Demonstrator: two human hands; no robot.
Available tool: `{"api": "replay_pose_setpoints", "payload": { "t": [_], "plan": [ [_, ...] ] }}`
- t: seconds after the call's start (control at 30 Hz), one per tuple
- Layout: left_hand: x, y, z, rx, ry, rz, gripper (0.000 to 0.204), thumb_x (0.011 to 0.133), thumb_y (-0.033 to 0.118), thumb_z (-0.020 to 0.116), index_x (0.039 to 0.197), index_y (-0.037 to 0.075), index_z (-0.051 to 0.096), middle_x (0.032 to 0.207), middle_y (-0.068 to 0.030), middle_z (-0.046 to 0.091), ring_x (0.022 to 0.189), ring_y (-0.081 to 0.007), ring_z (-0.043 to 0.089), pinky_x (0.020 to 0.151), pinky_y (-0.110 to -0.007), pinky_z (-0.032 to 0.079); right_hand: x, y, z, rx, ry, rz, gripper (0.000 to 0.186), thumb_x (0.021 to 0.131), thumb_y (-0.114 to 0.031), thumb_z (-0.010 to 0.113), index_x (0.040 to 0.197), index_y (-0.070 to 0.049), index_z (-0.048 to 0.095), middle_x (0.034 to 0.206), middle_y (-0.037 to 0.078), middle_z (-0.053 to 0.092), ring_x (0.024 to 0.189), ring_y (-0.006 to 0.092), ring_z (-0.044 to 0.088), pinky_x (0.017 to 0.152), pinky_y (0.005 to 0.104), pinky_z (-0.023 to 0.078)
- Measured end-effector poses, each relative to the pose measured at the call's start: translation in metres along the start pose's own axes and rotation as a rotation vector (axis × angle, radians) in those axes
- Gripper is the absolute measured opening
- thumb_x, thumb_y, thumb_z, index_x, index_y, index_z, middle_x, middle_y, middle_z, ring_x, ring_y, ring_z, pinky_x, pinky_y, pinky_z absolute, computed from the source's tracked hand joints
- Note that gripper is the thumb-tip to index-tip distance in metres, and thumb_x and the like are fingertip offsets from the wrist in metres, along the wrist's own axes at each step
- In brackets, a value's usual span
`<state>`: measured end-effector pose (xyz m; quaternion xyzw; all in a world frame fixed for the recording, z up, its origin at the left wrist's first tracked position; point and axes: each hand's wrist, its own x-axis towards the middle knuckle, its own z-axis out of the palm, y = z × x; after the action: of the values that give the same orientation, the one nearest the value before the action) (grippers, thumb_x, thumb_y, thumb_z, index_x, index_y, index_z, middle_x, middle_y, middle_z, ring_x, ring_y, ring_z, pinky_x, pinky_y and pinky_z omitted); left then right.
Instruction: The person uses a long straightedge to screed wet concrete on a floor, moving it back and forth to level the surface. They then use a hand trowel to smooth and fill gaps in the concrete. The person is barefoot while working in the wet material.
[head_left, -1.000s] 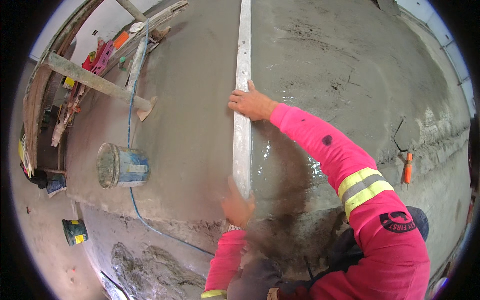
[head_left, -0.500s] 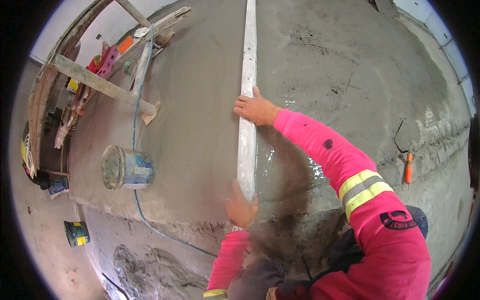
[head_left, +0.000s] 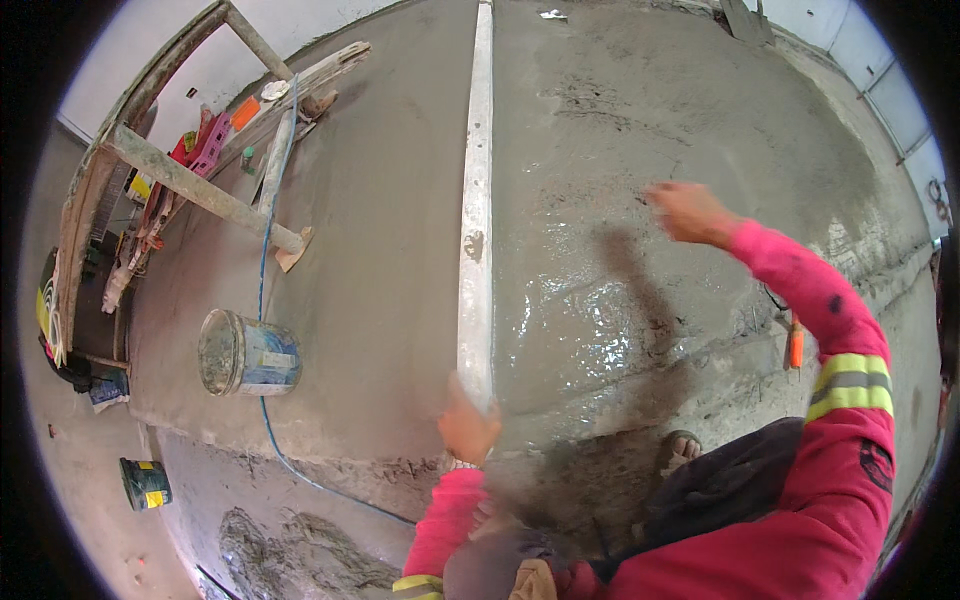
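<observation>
A long pale metal straightedge (head_left: pixel 478 200) lies across the wet grey concrete (head_left: pixel 600 130), running from its near edge to the far side. My left hand (head_left: pixel 468 425) is closed around the straightedge's near end. My right hand (head_left: pixel 690 212) is off the straightedge, above the wet concrete to its right, at the end of an outstretched arm. Motion smears its fingers, so whether anything is in them is unclear. Beneath that arm, a trowel with an orange handle (head_left: pixel 796 346) rests by the right edge of the slab.
A cement-stained bucket (head_left: pixel 248 352) stands left, beside a blue hose (head_left: pixel 264 280). A wooden frame (head_left: pixel 190 178) rises at the far left, with a pink crate (head_left: pixel 211 147) behind it. Lower left sits a dark bucket (head_left: pixel 146 484). My sandalled foot (head_left: pixel 683 449) is at the near edge.
My right hand has let go of the straightedge and swung right over the concrete. My left hand stays at the near end. The view has shifted slightly.
</observation>
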<state>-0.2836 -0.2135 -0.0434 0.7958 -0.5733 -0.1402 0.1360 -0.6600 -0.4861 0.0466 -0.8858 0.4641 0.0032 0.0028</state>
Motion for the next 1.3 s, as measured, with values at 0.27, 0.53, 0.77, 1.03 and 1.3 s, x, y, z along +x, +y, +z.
{"api": "replay_pose_setpoints", "payload": {
  "t": [0.27, 0.53, 0.77, 1.03, 1.3],
  "plan": [
    [0.005, 0.021, -0.016, -0.112, -0.114, -0.043, 0.088, 0.072, 0.042, 0.076, 0.135, -0.004, 0.034, 0.104, -0.0291, 0.063, 0.092, -0.0447, 0.063, 0.080, -0.048, 0.050, -0.300, 0.145, 0.052, -0.120, -0.403, 0.925, 0.061, 0.073, -0.045, 0.073, 0.107, 0.003, 0.056, 0.099, 0.025, 0.064, 0.092, 0.0398, 0.063, 0.076, 0.0468, 0.051],
    [0.002, -0.006, -0.100, -0.117, -0.265, 0.130, 0.072, 0.083, 0.041, 0.068, 0.133, -0.004, 0.043, 0.122, -0.0299, 0.055, 0.112, -0.0382, 0.057, 0.091, -0.040, 0.047, -0.405, 0.160, 0.174, -0.088, 0.088, 1.045, 0.039, 0.080, -0.035, 0.063, 0.086, 0.003, 0.057, 0.086, 0.027, 0.064, 0.079, 0.0456, 0.061, 0.070, 0.0510, 0.048],
    [-0.031, 0.051, -0.174, -0.667, -0.368, -0.202, 0.062, 0.081, 0.042, 0.070, 0.128, 0.004, 0.052, 0.117, -0.0182, 0.061, 0.106, -0.0386, 0.059, 0.090, -0.042, 0.047, -0.366, 0.144, 0.146, 1.213, 0.099, 1.503, 0.039, 0.082, -0.048, 0.057, 0.085, -0.009, 0.051, 0.074, 0.000, 0.045, 0.058, 0.0170, 0.047, 0.055, 0.0339, 0.046],
    [-0.072, 0.148, -0.227, 0.069, -0.515, 0.069, 0.073, 0.079, 0.039, 0.070, 0.136, 0.005, 0.042, 0.141, -0.0193, 0.040, 0.126, -0.0401, 0.043, 0.102, -0.045, 0.039, -0.348, 0.113, 0.037, 0.769, 0.523, 1.277, 0.032, 0.081, -0.021, 0.061, 0.105, -0.004, 0.050, 0.081, 0.006, 0.052, 0.066, 0.0188, 0.054, 0.059, 0.0352, 0.051],
    [-0.121, 0.259, -0.364, 0.041, -0.797, -0.165, 0.072, 0.083, 0.043, 0.066, 0.140, 0.008, 0.040, 0.138, -0.0218, 0.045, 0.127, -0.0380, 0.044, 0.100, -0.044, 0.040, -0.376, 0.009, -0.152, 1.301, -0.047, 1.475, 0.023, 0.068, -0.003, 0.070, 0.087, -0.003, 0.056, 0.068, 0.004, 0.056, 0.063, 0.0172, 0.055, 0.057, 0.0353, 0.046]
  ]
}}
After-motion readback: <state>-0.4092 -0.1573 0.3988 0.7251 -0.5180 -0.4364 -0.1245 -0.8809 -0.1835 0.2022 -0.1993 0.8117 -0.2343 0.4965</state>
